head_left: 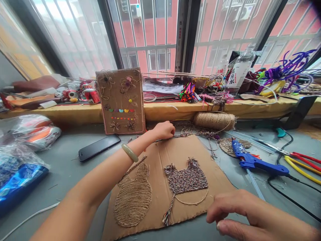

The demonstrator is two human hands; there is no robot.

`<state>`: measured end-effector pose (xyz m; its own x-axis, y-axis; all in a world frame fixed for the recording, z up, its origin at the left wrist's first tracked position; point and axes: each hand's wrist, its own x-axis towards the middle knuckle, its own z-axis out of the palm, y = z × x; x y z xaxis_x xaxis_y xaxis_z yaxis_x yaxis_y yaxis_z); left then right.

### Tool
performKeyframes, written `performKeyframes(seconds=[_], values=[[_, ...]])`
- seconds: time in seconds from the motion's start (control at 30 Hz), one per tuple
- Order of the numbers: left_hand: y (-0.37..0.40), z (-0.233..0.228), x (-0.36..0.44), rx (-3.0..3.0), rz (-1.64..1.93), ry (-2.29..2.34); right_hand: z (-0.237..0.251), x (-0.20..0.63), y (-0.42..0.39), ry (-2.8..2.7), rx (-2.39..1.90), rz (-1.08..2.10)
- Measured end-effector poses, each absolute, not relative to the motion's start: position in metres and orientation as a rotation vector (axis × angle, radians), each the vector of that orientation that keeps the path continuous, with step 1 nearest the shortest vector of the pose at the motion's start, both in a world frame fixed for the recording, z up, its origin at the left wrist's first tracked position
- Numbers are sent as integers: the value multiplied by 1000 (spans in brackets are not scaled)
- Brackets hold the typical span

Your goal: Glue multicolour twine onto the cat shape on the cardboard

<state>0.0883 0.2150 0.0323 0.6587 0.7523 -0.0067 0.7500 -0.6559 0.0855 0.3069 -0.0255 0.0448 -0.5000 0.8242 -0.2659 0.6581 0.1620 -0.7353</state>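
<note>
My left hand (164, 130) reaches to the far edge of the cardboard sheet (160, 201), its fingers curled closed. A dark multicoloured cord (184, 135) runs beside and under it; what the fingers hold is hidden. My right hand (240, 214) hovers by the sheet's near right corner, fingers loosely bent, thumb and forefinger apart, nothing between them. On the cardboard, a rabbit-like shape (134, 197) is filled with rows of tan twine. Right of it, an animal-like shape (188, 180) has rows of mottled cord above, a bare twine outline below and a tasselled cord end (167, 214) hanging out.
At right lie a blue glue gun (255, 162), clear glue sticks (254, 184) and scissors (304, 164). Behind are a twine spool (214, 121) and an upright decorated cardboard panel (122, 100). A phone (99, 148) and plastic bags (22, 167) sit at left.
</note>
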Motion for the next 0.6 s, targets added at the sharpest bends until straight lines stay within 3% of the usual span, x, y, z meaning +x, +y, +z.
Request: performKeyframes(seconds=[0.27,0.43,0.6], values=[[233,46,89,2663,280,1388,55,323,-21,-2254,-1502,1259],[236,58,81,2623,551,1496,74,333,13,-2503,-1594,679],[229,56,91,2645,607,1431,80,356,76,-2484,-1940,103]])
